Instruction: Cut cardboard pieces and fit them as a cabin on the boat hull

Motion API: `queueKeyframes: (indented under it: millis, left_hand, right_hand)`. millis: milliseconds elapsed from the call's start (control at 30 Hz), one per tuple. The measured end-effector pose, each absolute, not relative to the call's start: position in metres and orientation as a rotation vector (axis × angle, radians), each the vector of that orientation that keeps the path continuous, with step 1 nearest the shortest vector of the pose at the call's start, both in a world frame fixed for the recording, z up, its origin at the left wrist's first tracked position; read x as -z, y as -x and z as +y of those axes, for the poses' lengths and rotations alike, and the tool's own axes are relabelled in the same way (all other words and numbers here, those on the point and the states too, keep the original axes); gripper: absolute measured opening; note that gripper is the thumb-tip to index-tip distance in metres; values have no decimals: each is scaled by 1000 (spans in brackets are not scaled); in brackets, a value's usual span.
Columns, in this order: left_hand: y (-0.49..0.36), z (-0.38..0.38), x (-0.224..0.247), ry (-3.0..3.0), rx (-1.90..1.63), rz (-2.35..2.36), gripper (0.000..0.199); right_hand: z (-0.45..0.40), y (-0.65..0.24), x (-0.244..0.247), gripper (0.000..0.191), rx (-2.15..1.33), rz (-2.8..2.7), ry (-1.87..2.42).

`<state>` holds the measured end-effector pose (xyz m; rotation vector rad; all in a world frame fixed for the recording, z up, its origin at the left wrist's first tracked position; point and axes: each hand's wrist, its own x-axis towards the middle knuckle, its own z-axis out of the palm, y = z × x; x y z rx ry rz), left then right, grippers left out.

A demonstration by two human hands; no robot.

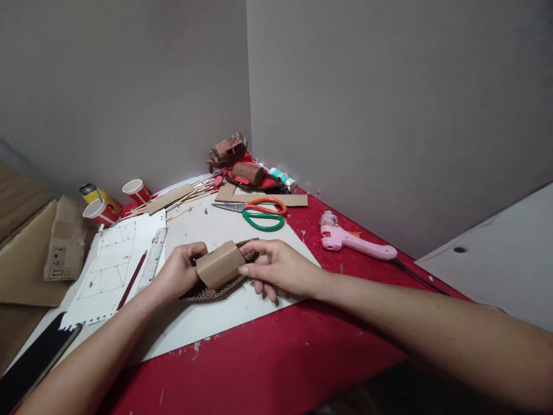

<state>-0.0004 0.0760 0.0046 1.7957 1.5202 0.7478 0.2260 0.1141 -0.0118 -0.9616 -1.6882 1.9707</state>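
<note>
A small model boat of corrugated cardboard (218, 291) rests over the white sheet in front of me, its ridged edge showing. A curved piece of brown cardboard (221, 265) sits across it like an arched roof. My left hand (178, 270) is closed around the left end of the boat, with its fingertips partly hidden behind the arched piece. At the other end, my right hand (276, 268) pinches the right edge of the arched piece between thumb and forefinger. Its lower fingers hang loosely below.
Behind are scissors (259, 212), cardboard strips (276, 199), thin sticks (190, 195) and two brown model boats (248, 174). A pink glue gun (358, 242) lies right. Drawings (110, 259), a ruler (153, 259), a dark red pencil (133, 279), paper cups (100, 212) and a box (28, 248) are left.
</note>
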Motion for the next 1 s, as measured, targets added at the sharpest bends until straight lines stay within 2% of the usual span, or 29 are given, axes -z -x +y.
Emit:
queueKeyframes:
  millis: [233,633,833,933,1000]
  left_hand:
    - [-3,76,-7,-1845,-700,1567,9]
    - [-10,78,-12,-1858,-726,1608,15]
    - [-11,77,-14,-1878,-744,1610,13]
    - [-12,77,-14,-1865,-746,1609,13]
    - [-12,77,-13,-1863,-746,1610,13]
  right_hand:
    - [131,-231,9,2,-2020,-1672,872]
    - [147,-240,6,17,-2066,-1858,736]
    - [139,-239,9,5,-2107,-1892,762]
    - [133,-236,10,24,-2117,-1897,794]
    - [128,-234,11,29,-2071,-1913,843]
